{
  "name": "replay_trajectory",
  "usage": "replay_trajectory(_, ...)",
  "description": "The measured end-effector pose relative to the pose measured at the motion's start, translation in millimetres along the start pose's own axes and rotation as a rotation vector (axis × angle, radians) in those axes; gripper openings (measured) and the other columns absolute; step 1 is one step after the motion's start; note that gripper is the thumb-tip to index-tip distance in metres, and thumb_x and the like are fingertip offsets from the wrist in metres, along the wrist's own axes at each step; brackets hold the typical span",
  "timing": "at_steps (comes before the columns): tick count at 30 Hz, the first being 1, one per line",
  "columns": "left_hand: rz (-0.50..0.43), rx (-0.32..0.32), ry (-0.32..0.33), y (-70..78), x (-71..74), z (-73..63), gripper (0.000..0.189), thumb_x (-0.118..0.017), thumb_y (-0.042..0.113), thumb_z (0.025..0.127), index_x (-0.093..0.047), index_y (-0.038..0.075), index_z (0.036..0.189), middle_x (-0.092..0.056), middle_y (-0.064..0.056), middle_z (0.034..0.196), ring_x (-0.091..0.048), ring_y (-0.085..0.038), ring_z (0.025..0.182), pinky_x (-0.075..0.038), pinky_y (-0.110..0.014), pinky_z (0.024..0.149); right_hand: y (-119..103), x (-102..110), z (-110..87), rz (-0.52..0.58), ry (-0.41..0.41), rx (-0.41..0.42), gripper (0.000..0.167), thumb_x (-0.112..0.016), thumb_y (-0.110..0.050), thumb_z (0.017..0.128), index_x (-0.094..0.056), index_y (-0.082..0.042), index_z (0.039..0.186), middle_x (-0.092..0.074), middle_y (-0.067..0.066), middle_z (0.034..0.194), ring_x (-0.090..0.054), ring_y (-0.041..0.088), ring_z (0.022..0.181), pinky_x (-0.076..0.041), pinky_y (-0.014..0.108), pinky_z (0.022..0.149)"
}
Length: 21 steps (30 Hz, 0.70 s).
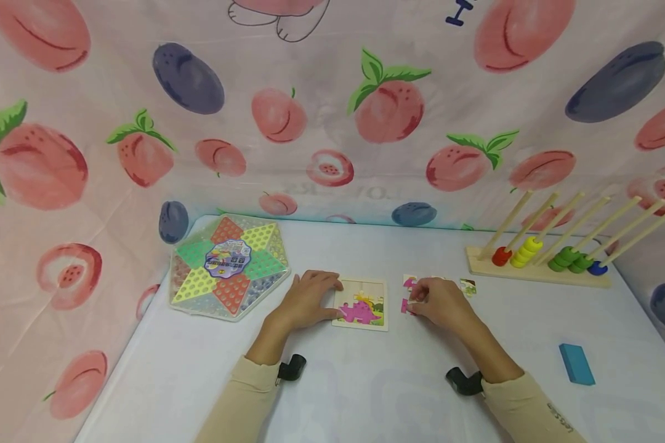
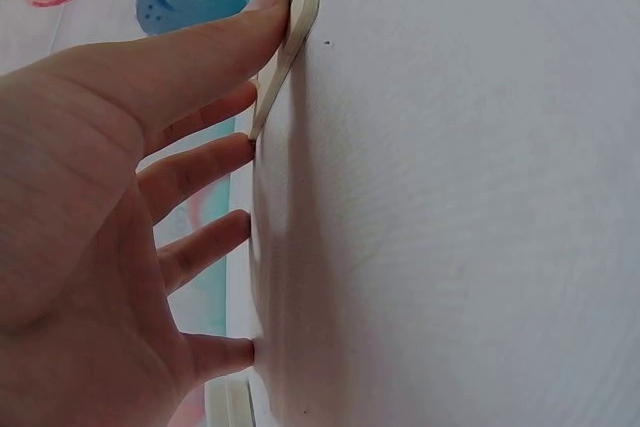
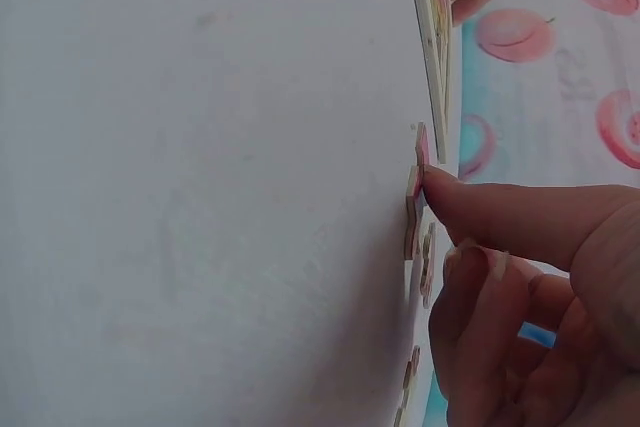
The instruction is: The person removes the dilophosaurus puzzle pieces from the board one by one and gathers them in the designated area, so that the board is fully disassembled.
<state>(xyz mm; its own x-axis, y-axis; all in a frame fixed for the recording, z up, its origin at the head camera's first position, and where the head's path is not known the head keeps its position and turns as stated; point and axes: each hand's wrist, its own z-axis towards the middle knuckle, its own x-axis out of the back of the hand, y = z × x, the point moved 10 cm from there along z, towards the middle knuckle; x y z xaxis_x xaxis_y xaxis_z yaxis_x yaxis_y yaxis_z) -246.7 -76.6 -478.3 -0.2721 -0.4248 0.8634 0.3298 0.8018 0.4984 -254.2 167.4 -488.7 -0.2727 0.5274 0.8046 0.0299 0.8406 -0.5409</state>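
A square wooden puzzle tray (image 1: pixel 360 328) lies on the table, with a pink dinosaur picture (image 1: pixel 360 312) partly laid in it and bare wood showing at its top. My left hand (image 1: pixel 308 299) is at the tray's left side with fingers spread; its thumb (image 2: pixel 270 17) rests on the rim. To the right of the tray, my right hand (image 1: pixel 442 303) is over loose puzzle pieces. Its thumb (image 3: pixel 450 197) touches a pink puzzle piece (image 3: pixel 412 212), while the other fingers are curled. Whether they pinch a piece is unclear. More puzzle pieces (image 1: pixel 468 287) lie beyond, partly hidden by this hand.
A hexagonal Chinese checkers set (image 1: pixel 229 271) lies at the back left. Toward the back right stands a wooden counting rack (image 1: pixel 537 271) with coloured beads on tall rods. A blue block (image 1: pixel 577 364) is at the right. Fruit-printed cloth (image 1: pixel 332 123) hangs behind the table.
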Motion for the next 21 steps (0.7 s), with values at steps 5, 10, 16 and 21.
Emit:
replay_trajectory(5,0.009,-0.001,-0.002,-0.3,-0.1,0.6,0.047,-0.082,0.036,0.085,-0.067,0.019,0.126,-0.053,-0.002,0.156,-0.041,-0.031,0.147,-0.02,-0.075,0.12,-3.4,2.0,3.4,-0.009,0.015,0.05,0.017,-0.082,-0.017,0.084,-0.071,-0.011,0.096,-0.066,0.004,0.086,-0.056,0.019,0.083,-0.046,0.025,0.069)
replay_trajectory(10,0.016,0.003,-0.003,-0.9,-0.7,1.8,0.047,-0.082,0.037,0.085,-0.067,0.02,0.126,-0.053,-0.001,0.156,-0.041,-0.03,0.147,-0.021,-0.075,0.12,-7.8,3.1,8.6,0.088,0.006,0.078,0.02,-0.076,-0.02,0.091,-0.071,-0.009,0.106,-0.068,0.007,0.095,-0.061,0.018,0.083,-0.052,0.023,0.067)
replay_trajectory(16,0.011,0.014,-0.01,-2.3,-2.3,1.7,0.047,-0.082,0.037,0.085,-0.067,0.021,0.126,-0.053,-0.001,0.156,-0.04,-0.03,0.147,-0.019,-0.074,0.121,-20.7,7.5,12.5,0.12,0.022,0.103,0.025,-0.073,-0.026,0.093,-0.072,-0.01,0.111,-0.07,0.007,0.097,-0.06,0.02,0.086,-0.053,0.024,0.064)
replay_trajectory(21,0.009,0.013,-0.006,-2.4,-2.4,1.1,0.047,-0.083,0.037,0.085,-0.067,0.021,0.126,-0.053,-0.001,0.155,-0.041,-0.03,0.147,-0.019,-0.075,0.121,-37.4,4.9,15.9,0.11,0.022,0.146,0.022,-0.075,-0.025,0.092,-0.074,-0.011,0.11,-0.071,0.007,0.096,-0.056,0.019,0.082,-0.048,0.026,0.059)
